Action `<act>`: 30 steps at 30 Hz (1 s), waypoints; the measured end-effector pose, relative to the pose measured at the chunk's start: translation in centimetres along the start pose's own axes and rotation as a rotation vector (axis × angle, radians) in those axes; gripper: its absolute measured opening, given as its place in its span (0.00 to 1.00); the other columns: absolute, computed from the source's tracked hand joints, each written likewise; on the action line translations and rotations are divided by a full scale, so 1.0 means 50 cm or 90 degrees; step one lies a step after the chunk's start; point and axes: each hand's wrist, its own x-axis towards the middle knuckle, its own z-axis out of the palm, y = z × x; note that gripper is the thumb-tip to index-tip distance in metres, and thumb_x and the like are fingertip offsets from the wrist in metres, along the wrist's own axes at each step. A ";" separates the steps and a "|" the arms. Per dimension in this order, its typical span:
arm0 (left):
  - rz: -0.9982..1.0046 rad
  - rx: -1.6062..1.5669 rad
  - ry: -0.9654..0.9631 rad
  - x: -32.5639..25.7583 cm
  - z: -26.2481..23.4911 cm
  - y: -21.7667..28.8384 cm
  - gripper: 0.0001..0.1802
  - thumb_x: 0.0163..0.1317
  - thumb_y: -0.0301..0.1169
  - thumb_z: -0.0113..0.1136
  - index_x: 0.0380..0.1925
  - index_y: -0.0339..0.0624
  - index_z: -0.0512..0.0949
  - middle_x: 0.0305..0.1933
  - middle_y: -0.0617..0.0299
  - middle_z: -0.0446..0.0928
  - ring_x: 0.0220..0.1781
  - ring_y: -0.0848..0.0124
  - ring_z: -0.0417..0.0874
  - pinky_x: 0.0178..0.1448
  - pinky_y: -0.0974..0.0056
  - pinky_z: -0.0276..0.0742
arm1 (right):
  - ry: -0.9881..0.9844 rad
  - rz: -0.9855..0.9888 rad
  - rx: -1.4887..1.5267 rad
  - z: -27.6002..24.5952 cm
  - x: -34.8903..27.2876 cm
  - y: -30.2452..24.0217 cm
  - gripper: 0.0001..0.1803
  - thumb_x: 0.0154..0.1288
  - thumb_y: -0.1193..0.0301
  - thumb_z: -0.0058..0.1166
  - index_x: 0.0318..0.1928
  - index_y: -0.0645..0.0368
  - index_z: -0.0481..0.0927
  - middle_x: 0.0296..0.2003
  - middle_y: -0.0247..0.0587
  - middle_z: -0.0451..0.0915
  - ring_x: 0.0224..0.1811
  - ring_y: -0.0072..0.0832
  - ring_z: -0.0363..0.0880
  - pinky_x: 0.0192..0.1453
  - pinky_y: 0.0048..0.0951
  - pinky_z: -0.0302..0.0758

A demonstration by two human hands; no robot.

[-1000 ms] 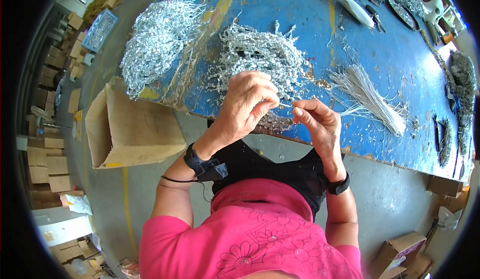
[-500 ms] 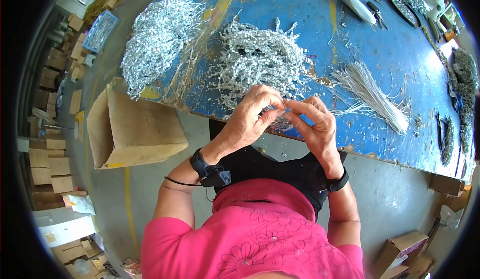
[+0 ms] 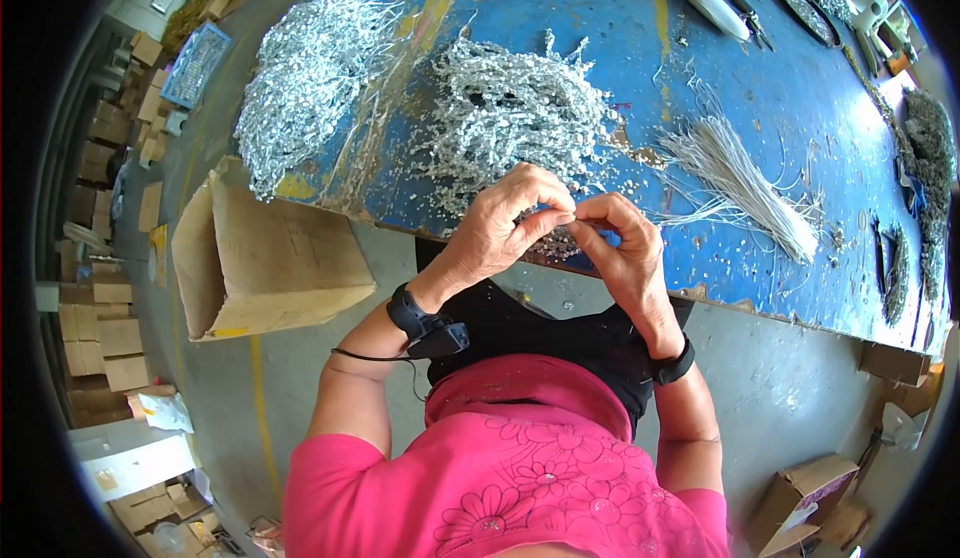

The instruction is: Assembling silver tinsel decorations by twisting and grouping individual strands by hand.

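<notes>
My left hand (image 3: 507, 220) and my right hand (image 3: 622, 241) meet at the near edge of the blue table, thumbs and forefingers pinched together. Whatever they pinch is too small to make out. Just beyond them lies a loose heap of silver tinsel strands (image 3: 520, 108). Part of a small reddish-silver clump (image 3: 555, 248) shows below the fingers at the table edge. To the right rests a bundle of thin white wires (image 3: 745, 183), its ends fanned toward my hands. A second, larger bunch of silver tinsel (image 3: 310, 78) lies at the left.
An open cardboard box (image 3: 285, 253) stands against the table's left front. Across the blue table (image 3: 640, 48) lie a white oblong tool (image 3: 710, 6), pliers (image 3: 752, 23) and dark tinsel (image 3: 925, 158) at the right. Cartons (image 3: 100, 308) line the floor at left.
My fingertips have drawn closer together, the left hand rising slightly and turning. The view has shifted slightly; the heaps and wires stay in place.
</notes>
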 end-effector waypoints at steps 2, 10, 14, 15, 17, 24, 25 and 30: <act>0.011 0.006 0.011 0.001 0.005 -0.002 0.07 0.55 0.22 0.63 0.34 0.40 0.76 0.37 0.59 0.78 0.41 0.65 0.80 0.46 0.65 0.75 | 0.024 0.005 0.015 0.006 -0.005 -0.004 0.06 0.56 0.80 0.60 0.36 0.63 0.78 0.30 0.38 0.78 0.33 0.24 0.79 0.39 0.24 0.75; -0.113 -0.108 0.000 -0.008 -0.002 0.001 0.05 0.60 0.23 0.60 0.36 0.38 0.76 0.36 0.62 0.77 0.40 0.74 0.78 0.45 0.69 0.74 | 0.088 -0.078 -0.049 0.017 0.002 -0.010 0.08 0.56 0.82 0.60 0.37 0.63 0.78 0.31 0.39 0.78 0.33 0.27 0.79 0.38 0.26 0.75; -0.182 -0.158 -0.026 -0.001 -0.008 0.000 0.05 0.63 0.24 0.59 0.37 0.36 0.77 0.36 0.65 0.77 0.40 0.81 0.75 0.42 0.74 0.73 | 0.108 -0.172 -0.154 0.016 0.004 -0.005 0.09 0.53 0.81 0.61 0.36 0.61 0.79 0.31 0.40 0.78 0.32 0.33 0.78 0.35 0.28 0.75; -0.202 -0.177 -0.028 0.001 -0.009 0.002 0.05 0.63 0.25 0.59 0.37 0.36 0.77 0.36 0.66 0.77 0.39 0.81 0.75 0.41 0.74 0.73 | 0.114 -0.204 -0.194 0.015 0.005 -0.004 0.10 0.52 0.81 0.61 0.36 0.60 0.79 0.31 0.40 0.78 0.32 0.34 0.77 0.34 0.29 0.74; -0.222 -0.196 -0.027 0.004 -0.011 0.004 0.05 0.62 0.25 0.59 0.37 0.37 0.77 0.35 0.66 0.77 0.39 0.81 0.75 0.41 0.74 0.73 | 0.118 -0.233 -0.231 0.013 0.010 -0.007 0.10 0.52 0.81 0.62 0.36 0.59 0.79 0.31 0.39 0.78 0.32 0.35 0.77 0.34 0.29 0.74; -0.390 -0.412 -0.075 0.008 -0.017 -0.012 0.06 0.64 0.29 0.58 0.37 0.37 0.77 0.35 0.64 0.78 0.40 0.78 0.78 0.45 0.72 0.75 | 0.158 -0.339 -0.300 0.013 0.011 0.000 0.12 0.50 0.81 0.63 0.37 0.59 0.80 0.31 0.38 0.79 0.31 0.34 0.77 0.34 0.29 0.74; -0.401 -0.463 -0.085 0.007 -0.018 -0.015 0.08 0.65 0.30 0.57 0.37 0.36 0.77 0.35 0.62 0.79 0.39 0.76 0.80 0.46 0.70 0.78 | 0.154 -0.343 -0.299 0.014 0.012 0.000 0.12 0.50 0.81 0.63 0.37 0.59 0.80 0.31 0.38 0.79 0.31 0.34 0.77 0.34 0.29 0.74; -0.566 -0.790 -0.137 0.011 -0.031 -0.023 0.09 0.65 0.30 0.56 0.40 0.37 0.76 0.35 0.59 0.79 0.40 0.69 0.82 0.48 0.63 0.80 | 0.185 -0.429 -0.280 0.019 0.013 0.006 0.15 0.47 0.83 0.63 0.38 0.59 0.80 0.32 0.37 0.79 0.32 0.32 0.78 0.34 0.28 0.75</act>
